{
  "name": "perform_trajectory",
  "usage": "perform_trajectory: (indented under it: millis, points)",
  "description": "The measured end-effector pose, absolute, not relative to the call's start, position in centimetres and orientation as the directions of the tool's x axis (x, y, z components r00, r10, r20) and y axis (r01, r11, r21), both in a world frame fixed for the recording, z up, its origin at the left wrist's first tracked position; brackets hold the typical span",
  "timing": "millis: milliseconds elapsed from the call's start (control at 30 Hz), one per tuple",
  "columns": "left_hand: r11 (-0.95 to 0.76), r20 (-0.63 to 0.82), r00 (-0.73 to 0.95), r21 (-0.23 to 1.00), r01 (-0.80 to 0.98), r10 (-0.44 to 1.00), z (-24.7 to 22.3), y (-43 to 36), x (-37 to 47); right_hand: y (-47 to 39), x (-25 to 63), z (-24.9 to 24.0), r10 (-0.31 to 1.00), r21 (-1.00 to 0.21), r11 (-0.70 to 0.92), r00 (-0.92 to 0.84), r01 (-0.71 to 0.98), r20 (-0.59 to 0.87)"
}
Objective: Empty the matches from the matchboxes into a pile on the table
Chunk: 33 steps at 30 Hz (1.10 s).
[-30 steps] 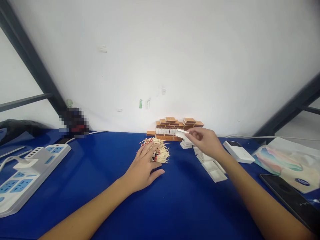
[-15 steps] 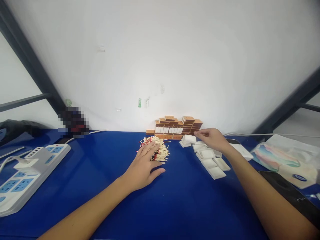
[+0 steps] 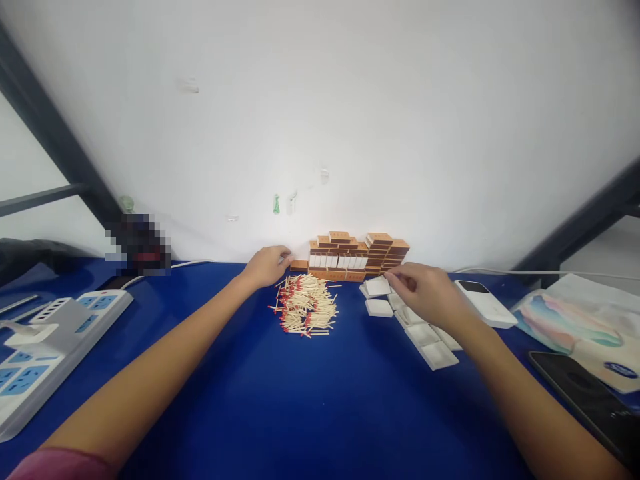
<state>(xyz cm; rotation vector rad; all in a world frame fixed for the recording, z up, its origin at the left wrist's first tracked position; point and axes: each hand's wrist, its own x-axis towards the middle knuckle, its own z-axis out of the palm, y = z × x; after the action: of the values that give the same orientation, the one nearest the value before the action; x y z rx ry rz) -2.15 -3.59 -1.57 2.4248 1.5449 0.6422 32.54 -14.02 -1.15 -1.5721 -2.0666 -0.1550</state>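
Note:
My left hand (image 3: 269, 266) is at the back of the table, thumb and fingers closed at the left end of a brown matchbox (image 3: 299, 265). In front of that box lies a loose pile of red-tipped matches (image 3: 306, 305). On the right, my right hand (image 3: 425, 290) has its thumb and forefinger pinched at the corner of a white matchbox tray (image 3: 377, 287). Another tray (image 3: 379, 308) lies just in front of it. More white trays (image 3: 439, 355) spread partly beneath the right hand, which hides some of them.
Stacked matchboxes (image 3: 340, 275) form a low wall against the white wall (image 3: 320, 120). A power strip (image 3: 45, 373) lies on the left of the blue table (image 3: 300, 407). At right are a white device (image 3: 485, 303), a tissue pack (image 3: 575, 327) and a black phone (image 3: 585, 393).
My left hand has moved from the match pile back to the matchbox behind it, uncovering the matches. My right hand has lowered slightly to the trays, and one tray now lies nearer the front.

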Motion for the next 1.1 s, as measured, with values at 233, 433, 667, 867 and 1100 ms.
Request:
perform_trajectory:
  millis: [233, 433, 667, 867, 1100]
  points:
    - [-0.299, 0.18, 0.241, 0.494, 0.816, 0.954, -4.6, -1.2, -0.1, -13.8, 32.1, -2.0, 0.866, -0.153, 0.361, -0.269, 0.92, 0.422]
    - [-0.263, 0.156, 0.212, 0.515, 0.816, 0.965, -5.3, -1.0, -0.3, -14.0, 32.0, -1.8, 0.864, -0.162, 0.363, -0.267, 0.917, 0.426]
    - [-0.36, 0.146, 0.33, 0.412, 0.837, 0.933, -4.0, -0.8, -1.0, -14.0, 32.4, -1.9, 0.87, -0.17, 0.347, -0.248, 0.922, 0.425]
    - [-0.429, 0.279, 0.351, 0.301, 0.852, 0.894, -1.1, -4.3, -2.8, -14.4, 30.9, -1.6, 0.887, -0.433, 0.368, -0.17, 0.823, 0.43]
    - [-0.72, 0.439, 0.582, 0.281, 0.635, 0.684, -0.4, -14.0, -2.5, -18.2, 22.4, -2.7, 0.955, -0.969, 0.199, -0.251, 0.147, 0.158]
